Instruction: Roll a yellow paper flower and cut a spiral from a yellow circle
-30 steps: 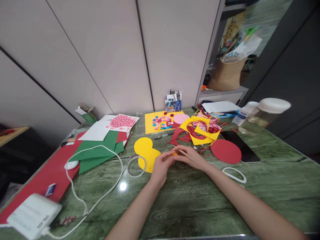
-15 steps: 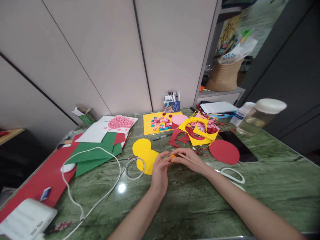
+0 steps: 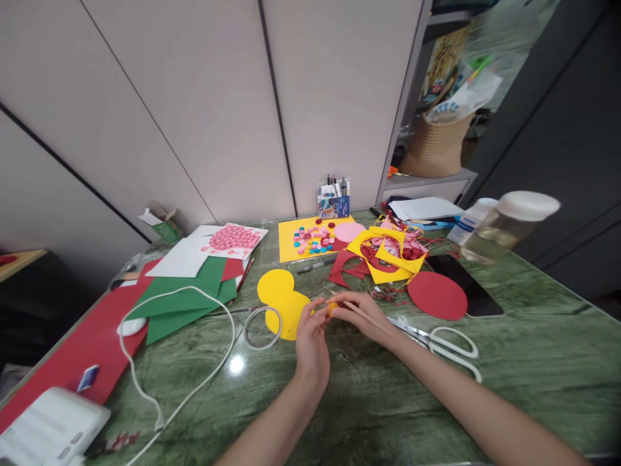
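Note:
Above the green tabletop, my left hand [image 3: 312, 343] and my right hand [image 3: 365, 318] meet at the fingertips. Between them is a small orange-yellow paper roll [image 3: 332, 309], pinched by the fingers of both hands. A thin pale wooden stick [image 3: 350, 307] also runs through my right hand, its tip near the roll. Just left of my left hand lies a yellow paper shape of two joined circles [image 3: 286, 310], partly under a roll of tape [image 3: 262, 329]. White-handled scissors [image 3: 449, 343] rest to the right, partly behind my right forearm.
Behind the hands, small coloured paper rolls [image 3: 313, 241] sit on a yellow sheet [image 3: 287, 249]. Cut paper scraps [image 3: 383, 255], a red disc [image 3: 437, 296], a phone [image 3: 463, 288] and a lidded bottle [image 3: 509, 226] stand right. Left are green sheets [image 3: 182, 301] and a white cable [image 3: 194, 388].
My right hand and forearm have shifted slightly left and down, uncovering more of the scissors. The small orange-yellow roll is still between my fingers, turned a little.

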{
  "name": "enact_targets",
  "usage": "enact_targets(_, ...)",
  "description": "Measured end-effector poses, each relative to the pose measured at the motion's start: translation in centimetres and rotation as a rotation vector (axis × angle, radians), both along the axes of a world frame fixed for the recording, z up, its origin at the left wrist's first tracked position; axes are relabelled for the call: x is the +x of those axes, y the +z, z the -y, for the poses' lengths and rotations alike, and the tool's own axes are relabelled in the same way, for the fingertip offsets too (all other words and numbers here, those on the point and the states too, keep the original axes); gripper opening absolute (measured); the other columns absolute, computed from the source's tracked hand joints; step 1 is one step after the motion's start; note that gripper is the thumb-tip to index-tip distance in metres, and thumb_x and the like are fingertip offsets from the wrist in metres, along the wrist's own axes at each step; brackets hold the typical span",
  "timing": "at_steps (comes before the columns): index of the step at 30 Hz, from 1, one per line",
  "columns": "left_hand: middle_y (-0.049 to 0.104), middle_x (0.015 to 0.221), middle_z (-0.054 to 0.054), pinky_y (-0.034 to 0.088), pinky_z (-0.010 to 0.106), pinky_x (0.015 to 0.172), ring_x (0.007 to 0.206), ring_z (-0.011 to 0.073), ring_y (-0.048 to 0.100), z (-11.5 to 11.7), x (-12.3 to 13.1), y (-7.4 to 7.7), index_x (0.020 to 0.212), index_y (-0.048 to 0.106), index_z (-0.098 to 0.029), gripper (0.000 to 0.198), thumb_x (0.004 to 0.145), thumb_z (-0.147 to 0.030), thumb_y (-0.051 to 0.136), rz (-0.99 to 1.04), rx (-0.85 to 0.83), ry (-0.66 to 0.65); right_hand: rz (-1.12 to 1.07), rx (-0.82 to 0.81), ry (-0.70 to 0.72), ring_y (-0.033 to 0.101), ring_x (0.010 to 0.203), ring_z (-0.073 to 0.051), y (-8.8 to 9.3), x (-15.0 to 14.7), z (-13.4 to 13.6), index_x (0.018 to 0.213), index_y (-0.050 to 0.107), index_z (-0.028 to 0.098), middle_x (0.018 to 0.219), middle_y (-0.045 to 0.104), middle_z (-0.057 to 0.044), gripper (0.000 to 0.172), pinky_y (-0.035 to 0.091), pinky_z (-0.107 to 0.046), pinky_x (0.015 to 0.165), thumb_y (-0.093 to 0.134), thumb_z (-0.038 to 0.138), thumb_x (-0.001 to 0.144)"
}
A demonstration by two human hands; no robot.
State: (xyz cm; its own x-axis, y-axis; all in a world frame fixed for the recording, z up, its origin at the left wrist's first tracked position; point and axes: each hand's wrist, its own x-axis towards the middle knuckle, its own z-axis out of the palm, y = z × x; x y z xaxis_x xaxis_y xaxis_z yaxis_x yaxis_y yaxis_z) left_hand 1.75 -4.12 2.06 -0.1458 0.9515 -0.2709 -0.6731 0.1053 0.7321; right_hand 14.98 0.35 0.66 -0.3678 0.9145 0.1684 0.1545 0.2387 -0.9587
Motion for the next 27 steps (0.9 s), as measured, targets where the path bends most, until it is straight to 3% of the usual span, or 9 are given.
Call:
enact_targets(15, 0.065, 0.089, 0.004, 0.042, 0.027, 0.082, 0.086, 0.0159, 0.059, -0.1, 0.1, -0.3, 0.073, 0.066, -0.016, 0.017, 0.058, -0.014, 0.058, -0.052, 0.016, 0.054, -0.049, 0.003, -0.021, 0.062, 0.084, -0.022, -0.2, -0.6, 0.4, 0.090, 0.068, 0.021, 0.091, 0.070, -0.005, 0.022, 0.047, -0.032, 0.076, 0.062, 0.037, 0.077)
enact_targets(22, 0.069, 0.078, 0.002, 0.041, 0.027, 0.081, 0.079, 0.0145, 0.061, -1.1, -0.3, -0.7, 0.087, 0.064, -0.016, 0.028, 0.060, -0.010, 0.060, -0.115, 0.033, -0.094, -0.016, -0.009, -0.013, 0.060, 0.078, -0.020, -1.0, -0.2, -0.8, 0.088, 0.066, 0.018, 0.083, 0.068, -0.003, 0.024, 0.046, -0.029, 0.071, 0.062, 0.038, 0.076)
enact_targets(27, 0.069, 0.080, 0.004, 0.043, 0.031, 0.083, 0.078, 0.0150, 0.063, -1.6, -0.6, -0.5, 0.087, 0.062, -0.015, 0.024, 0.063, -0.015, 0.065, -0.017, -0.050, -0.221, 0.002, -0.041, -0.006, 0.059, 0.075, -0.019, -1.1, 0.3, -1.3, 0.089, 0.064, 0.018, 0.080, 0.066, -0.001, 0.024, 0.045, -0.028, 0.068, 0.064, 0.037, 0.075)
